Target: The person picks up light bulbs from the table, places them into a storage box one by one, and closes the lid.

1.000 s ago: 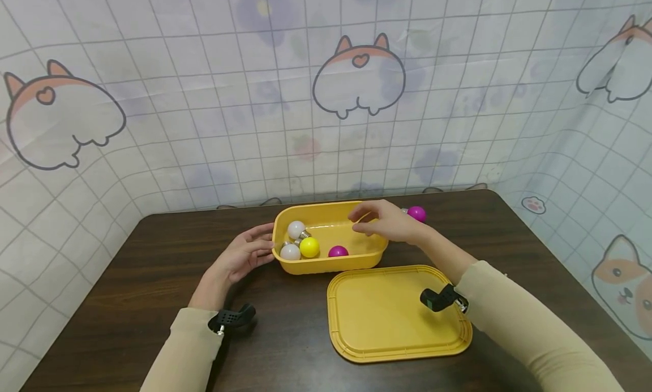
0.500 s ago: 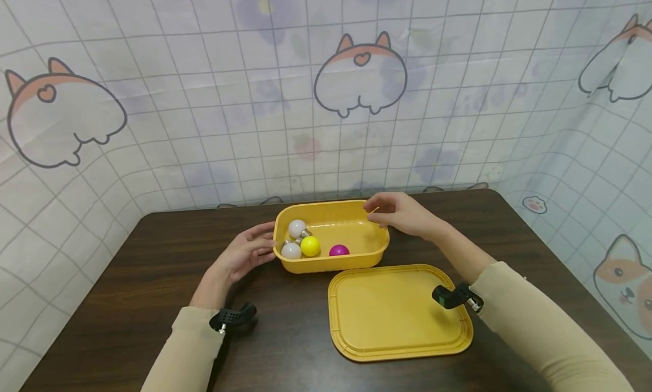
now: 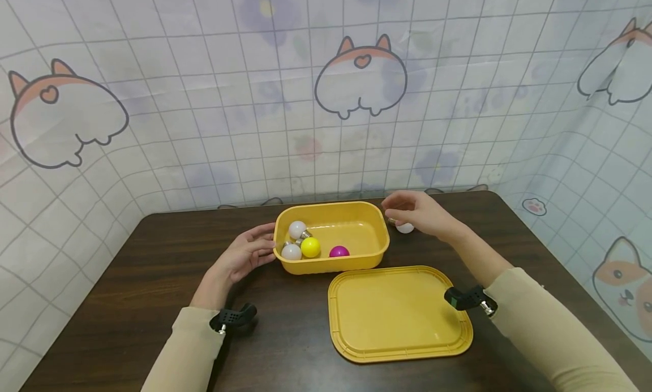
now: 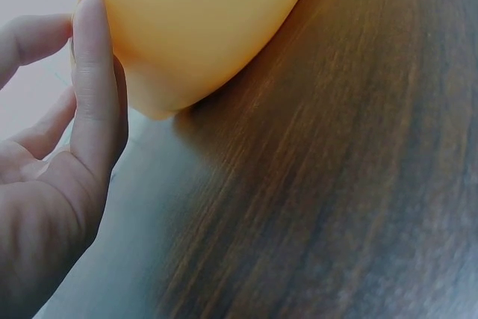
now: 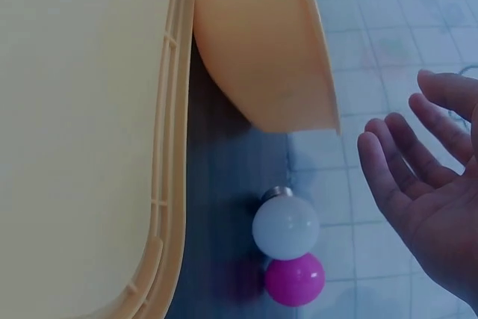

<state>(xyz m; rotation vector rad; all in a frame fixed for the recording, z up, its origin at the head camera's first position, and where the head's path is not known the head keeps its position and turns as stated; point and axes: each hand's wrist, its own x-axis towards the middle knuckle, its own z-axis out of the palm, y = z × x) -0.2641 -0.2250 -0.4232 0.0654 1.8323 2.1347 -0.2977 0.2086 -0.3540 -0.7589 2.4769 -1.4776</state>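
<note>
A yellow plastic box point(image 3: 331, 264) holds two white bulbs, one at the back point(image 3: 297, 229), a yellow bulb point(image 3: 311, 247) and a magenta bulb point(image 3: 338, 251). My left hand point(image 3: 248, 252) touches the box's left end with extended fingers; in the left wrist view these fingers point(image 4: 93, 72) lie against its rim. My right hand point(image 3: 420, 214), fingers loosely bent and holding nothing, hovers just right of the box, above a white bulb point(image 3: 405, 228) on the table. In the right wrist view, that white bulb point(image 5: 286, 228) sits beside another magenta bulb point(image 5: 295, 279), hidden in the head view.
A yellow lid point(image 3: 399, 313) lies flat on the dark wooden table point(image 3: 275, 335), in front of the box and under my right forearm. A patterned cloth point(image 3: 229, 126) hangs behind the table and along its sides.
My right hand has moved right, from above the box's right end to outside its rim. The outside white bulb now shows beneath it. My left hand and the box stay put.
</note>
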